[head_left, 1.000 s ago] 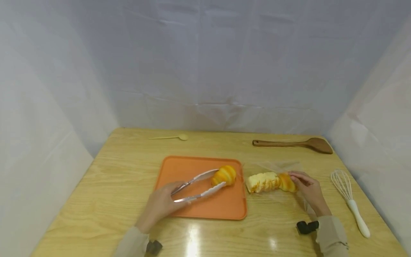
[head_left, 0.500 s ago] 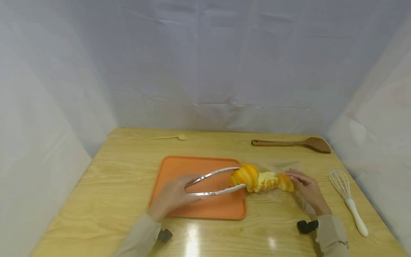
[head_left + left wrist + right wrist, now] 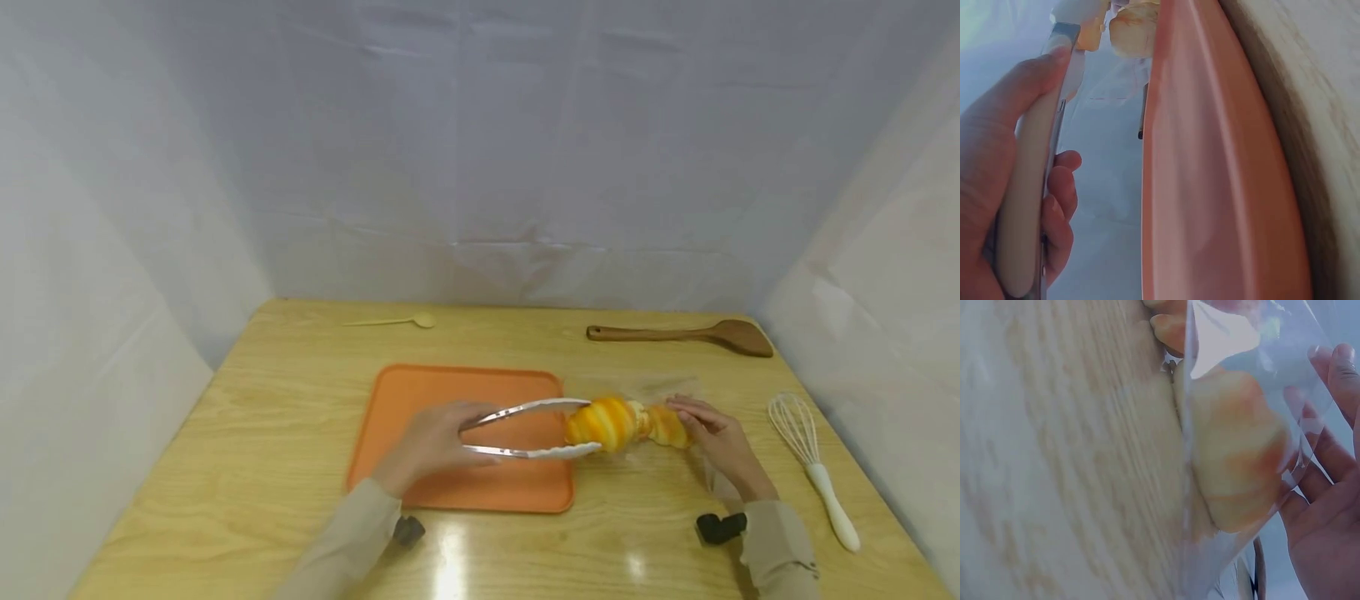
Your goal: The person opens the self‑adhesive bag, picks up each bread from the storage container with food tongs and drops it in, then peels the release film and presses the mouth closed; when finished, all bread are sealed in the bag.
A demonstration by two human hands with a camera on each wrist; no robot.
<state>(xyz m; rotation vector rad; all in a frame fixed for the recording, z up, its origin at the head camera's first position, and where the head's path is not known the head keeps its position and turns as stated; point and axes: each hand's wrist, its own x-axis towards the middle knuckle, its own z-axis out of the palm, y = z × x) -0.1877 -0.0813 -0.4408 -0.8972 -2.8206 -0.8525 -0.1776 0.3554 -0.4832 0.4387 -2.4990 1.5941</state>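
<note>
My left hand grips a pair of metal tongs with pale tips. Between those tips sits a striped orange-yellow bread roll, just past the tray's right edge. A clear plastic bag lies on its side to the right. Inside it are a smaller golden roll and a pale loaf, mostly hidden behind the held roll. With its fingers at the bag's far right edge, my right hand holds the plastic. In the left wrist view the tongs' handle lies across my palm.
An orange tray lies under the left hand and tongs. At the back of the wooden table are a small yellow spoon and a wooden spatula. A white whisk lies at the right edge.
My left hand has carried the roll in the tongs rightward from over the tray to the bag, covering most of the pale loaf. The right hand stays nearly still at the bag.
</note>
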